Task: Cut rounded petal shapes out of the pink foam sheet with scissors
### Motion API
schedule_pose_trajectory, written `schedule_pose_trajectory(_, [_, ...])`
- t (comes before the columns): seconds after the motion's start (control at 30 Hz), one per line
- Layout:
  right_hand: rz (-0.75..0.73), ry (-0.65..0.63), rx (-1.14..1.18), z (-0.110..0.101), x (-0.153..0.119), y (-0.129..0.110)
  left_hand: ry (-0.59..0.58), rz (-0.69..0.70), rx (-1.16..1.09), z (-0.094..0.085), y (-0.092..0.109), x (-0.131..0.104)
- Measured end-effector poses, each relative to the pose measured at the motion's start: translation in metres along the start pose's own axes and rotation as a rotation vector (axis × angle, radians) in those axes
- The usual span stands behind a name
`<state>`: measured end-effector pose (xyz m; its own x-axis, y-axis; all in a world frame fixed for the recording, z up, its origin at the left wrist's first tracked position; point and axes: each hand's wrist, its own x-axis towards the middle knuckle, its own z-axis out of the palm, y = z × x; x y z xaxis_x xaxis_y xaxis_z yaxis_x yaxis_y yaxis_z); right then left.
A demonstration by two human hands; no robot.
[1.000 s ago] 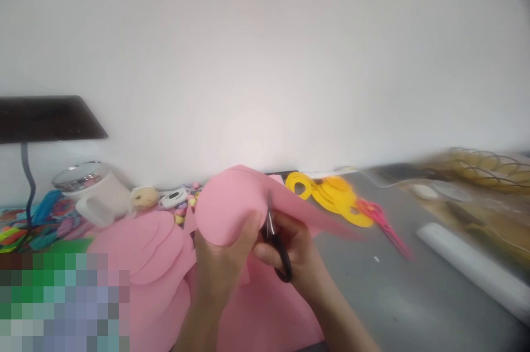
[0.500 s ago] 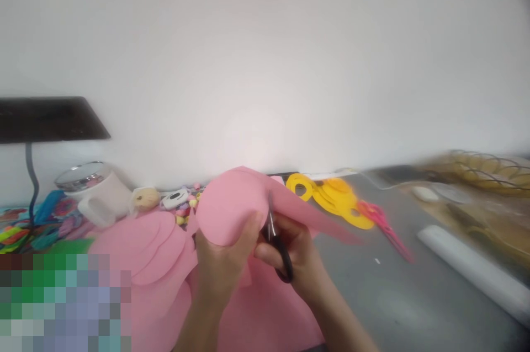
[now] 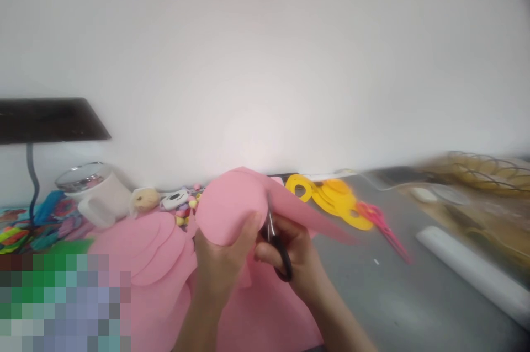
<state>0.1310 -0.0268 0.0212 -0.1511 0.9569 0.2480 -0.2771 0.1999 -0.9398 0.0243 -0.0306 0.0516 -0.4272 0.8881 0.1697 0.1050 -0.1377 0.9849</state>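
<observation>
My left hand is closed on a pink paper sheet, with the thumb on its rounded, circle-like part. In my right hand is a pair of black-handled scissors, its blades pointing up along the circle's right edge. A strip of the same pink sheet sticks out to the right, beyond the blades. Several pink paper circles lie overlapped to the left of my hands. Below my wrists, more pink paper covers the table.
Yellow paper rings and pink scissors lie to the right on the grey table. Further right is a white roll. A white mug and small trinkets stand at the back left, under a black panel.
Almost nothing differs. Both hands keep their places on the paper and the scissors; the pink strip on the right has shifted very slightly.
</observation>
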Motion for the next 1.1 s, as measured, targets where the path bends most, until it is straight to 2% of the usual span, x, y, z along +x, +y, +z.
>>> schedule_pose_trajectory(0.47, [0.011, 0.018, -0.061, -0.001, 0.000, 0.002, -0.024, -0.047, -0.042, 0.001, 0.006, 0.000])
schedule_pose_trajectory(0.8, [0.063, 0.015, -0.035, 0.003, -0.001, 0.001, 0.002, -0.033, -0.078, 0.002, -0.003, 0.002])
schedule_pose_trajectory(0.97, [0.123, -0.010, 0.015, 0.006, 0.000, -0.002, 0.055, -0.022, -0.102, 0.004, -0.002, 0.001])
schedule_pose_trajectory(1.1, [0.077, -0.003, 0.036, 0.001, -0.001, -0.002, 0.011, -0.035, -0.040, 0.002, 0.003, -0.001])
